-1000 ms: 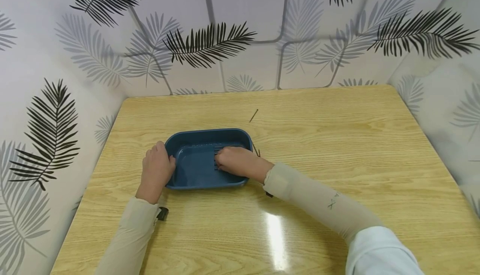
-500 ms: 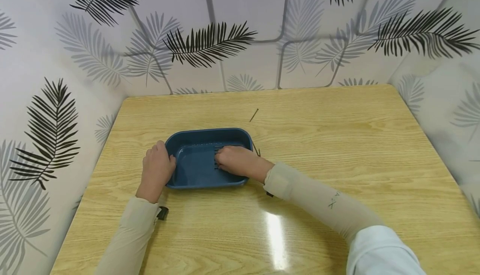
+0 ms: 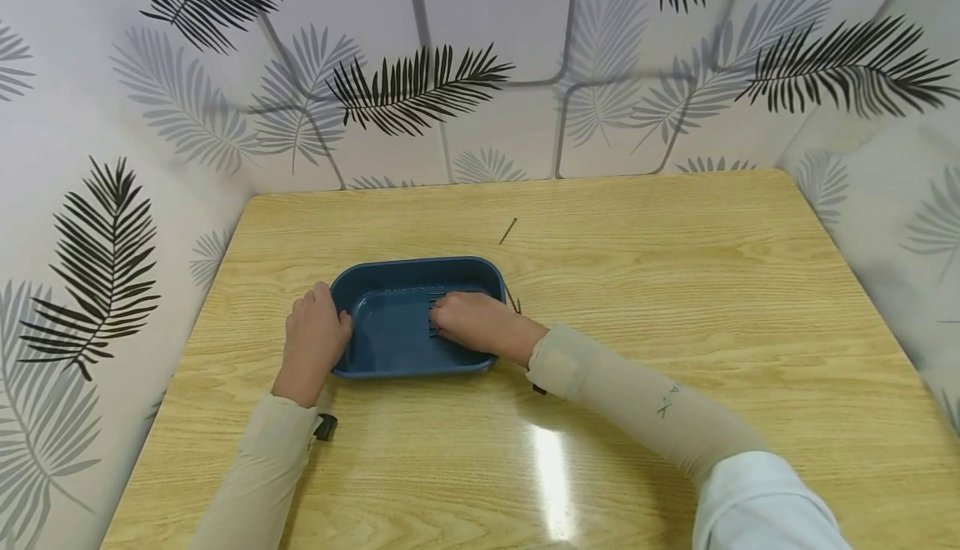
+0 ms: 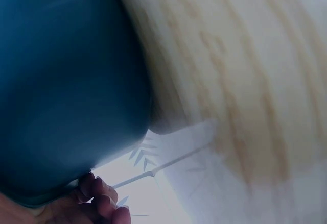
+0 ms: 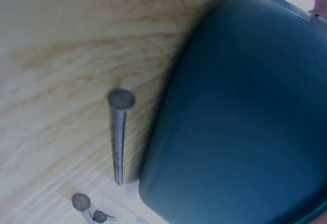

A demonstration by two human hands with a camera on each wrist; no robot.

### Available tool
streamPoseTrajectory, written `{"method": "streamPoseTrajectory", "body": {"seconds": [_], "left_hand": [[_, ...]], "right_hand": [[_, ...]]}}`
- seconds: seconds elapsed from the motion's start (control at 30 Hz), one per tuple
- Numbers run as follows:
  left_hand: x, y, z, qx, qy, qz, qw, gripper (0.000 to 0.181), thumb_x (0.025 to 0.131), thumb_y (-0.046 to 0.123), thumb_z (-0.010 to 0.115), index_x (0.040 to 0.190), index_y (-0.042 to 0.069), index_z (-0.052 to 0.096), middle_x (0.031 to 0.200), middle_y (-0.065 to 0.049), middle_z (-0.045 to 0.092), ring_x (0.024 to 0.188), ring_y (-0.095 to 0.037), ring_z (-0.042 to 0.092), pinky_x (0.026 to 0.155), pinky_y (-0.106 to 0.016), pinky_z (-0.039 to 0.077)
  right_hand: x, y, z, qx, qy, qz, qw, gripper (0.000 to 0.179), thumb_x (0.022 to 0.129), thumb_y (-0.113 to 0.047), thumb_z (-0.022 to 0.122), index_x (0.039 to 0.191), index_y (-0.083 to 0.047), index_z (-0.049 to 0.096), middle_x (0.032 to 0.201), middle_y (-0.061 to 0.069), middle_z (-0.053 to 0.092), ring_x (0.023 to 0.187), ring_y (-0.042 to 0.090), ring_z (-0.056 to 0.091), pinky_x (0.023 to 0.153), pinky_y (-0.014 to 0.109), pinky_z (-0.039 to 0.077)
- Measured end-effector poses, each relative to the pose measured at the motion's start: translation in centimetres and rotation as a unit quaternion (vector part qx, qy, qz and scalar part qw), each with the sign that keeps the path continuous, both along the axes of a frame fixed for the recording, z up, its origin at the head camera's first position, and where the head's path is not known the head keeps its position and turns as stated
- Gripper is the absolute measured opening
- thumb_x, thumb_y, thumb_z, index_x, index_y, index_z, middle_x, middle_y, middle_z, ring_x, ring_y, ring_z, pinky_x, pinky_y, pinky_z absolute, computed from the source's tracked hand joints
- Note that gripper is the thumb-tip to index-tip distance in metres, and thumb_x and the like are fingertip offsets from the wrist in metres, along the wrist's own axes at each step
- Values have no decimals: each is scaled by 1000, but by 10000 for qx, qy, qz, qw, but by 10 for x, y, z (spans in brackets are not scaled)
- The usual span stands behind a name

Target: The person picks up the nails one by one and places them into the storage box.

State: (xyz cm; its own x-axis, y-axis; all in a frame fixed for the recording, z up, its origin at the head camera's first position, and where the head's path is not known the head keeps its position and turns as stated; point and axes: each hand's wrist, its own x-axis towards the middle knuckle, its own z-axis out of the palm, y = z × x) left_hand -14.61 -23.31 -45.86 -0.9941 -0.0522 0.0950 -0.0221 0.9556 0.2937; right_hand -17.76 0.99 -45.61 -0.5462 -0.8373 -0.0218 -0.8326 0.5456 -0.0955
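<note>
A blue plastic tray [image 3: 390, 329] with high walls and rounded corners stands on the table. My left hand [image 3: 315, 333] grips its left end, the thumb inside over the rim and the fingers outside. Inside the tray's right half is my right hand [image 3: 472, 321], fingers curled down toward the floor; whatever the fingertips touch is hidden. Several thin dark parallel strips [image 3: 437, 293] show beside these fingers; whether they are nails or slots, I cannot tell. Outside the right end lies a long steel nail [image 5: 120, 137], with other nail heads [image 5: 82, 202] beyond it.
A single nail [image 3: 507, 231] lies on the wood-grain table [image 3: 675, 283] behind the tray. Close to the tray's right end are more nails [image 3: 517, 306], partly covered by the right wrist. Leaf-patterned walls [image 3: 495, 133] border the back and sides.
</note>
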Motion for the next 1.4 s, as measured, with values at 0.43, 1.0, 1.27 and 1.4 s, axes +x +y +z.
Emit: {"method": "streamPoseTrajectory", "body": {"seconds": [0.43,1.0,1.27,1.4], "left_hand": [[0,-1,-2,19,-4,12,10000,23,88,12,54,95,-7,43,83,-21,48,78,-38,48,65,-48,37],[0,0,0,49,-34,-14,10000,23,88,12,54,94,-7,43,84,-21,48,79,-38,48,66,-48,37],[1,1,1,36,95,-47,9999,23,88,11,54,94,-8,43,84,-23,49,79,-39,48,66,-50,38],[0,0,-1,18,101,-50,9999,23,88,11,54,94,-7,43,84,-22,48,79,-39,48,66,-50,38]], "right_hand": [[0,0,-3,2,227,-80,9997,15,95,-16,52,95,-14,67,88,-1,63,80,11,59,67,23,46],[2,9,20,-525,102,76,9985,13,92,-25,58,93,-15,66,88,-3,60,81,11,55,73,23,43],[0,29,40,-1034,180,-72,9945,14,94,-22,54,98,-14,65,92,-2,60,85,11,54,76,24,43],[-2,42,49,-1247,117,-227,9919,15,94,-23,54,100,-14,65,95,-3,60,87,10,54,77,24,44]]}}
